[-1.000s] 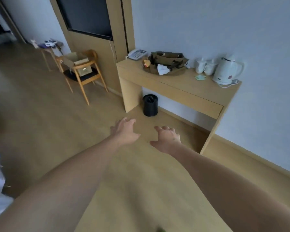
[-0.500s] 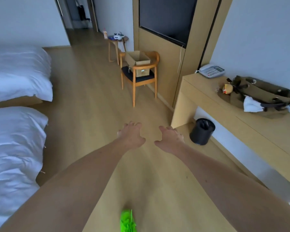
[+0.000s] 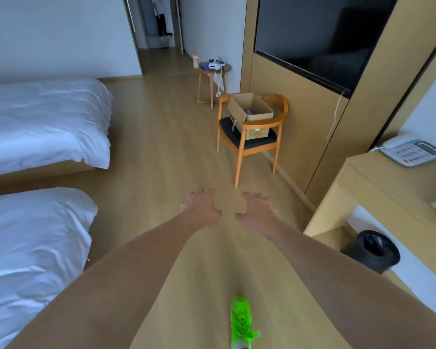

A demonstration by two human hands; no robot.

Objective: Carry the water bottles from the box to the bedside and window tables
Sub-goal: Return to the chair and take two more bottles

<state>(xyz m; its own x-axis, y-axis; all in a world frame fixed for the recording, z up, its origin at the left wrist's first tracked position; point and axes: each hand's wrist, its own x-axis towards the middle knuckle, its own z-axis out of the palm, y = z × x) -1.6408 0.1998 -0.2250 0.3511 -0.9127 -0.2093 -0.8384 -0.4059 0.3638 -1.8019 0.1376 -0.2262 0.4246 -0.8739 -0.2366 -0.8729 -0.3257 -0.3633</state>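
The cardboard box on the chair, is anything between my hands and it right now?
Nothing visible blocks the way. Bare floor lies between the left hand, the right hand and the chair holding the cardboard box. Only the chair's curved armrest crosses the box's near side.

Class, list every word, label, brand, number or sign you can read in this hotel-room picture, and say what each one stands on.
No text can be read with certainty.
Brown cardboard box on the wooden chair: printed label on its front, too blurred.
Grey desk telephone: keypad markings, too small.
Small bottle with an orange label on the round side table: too small.
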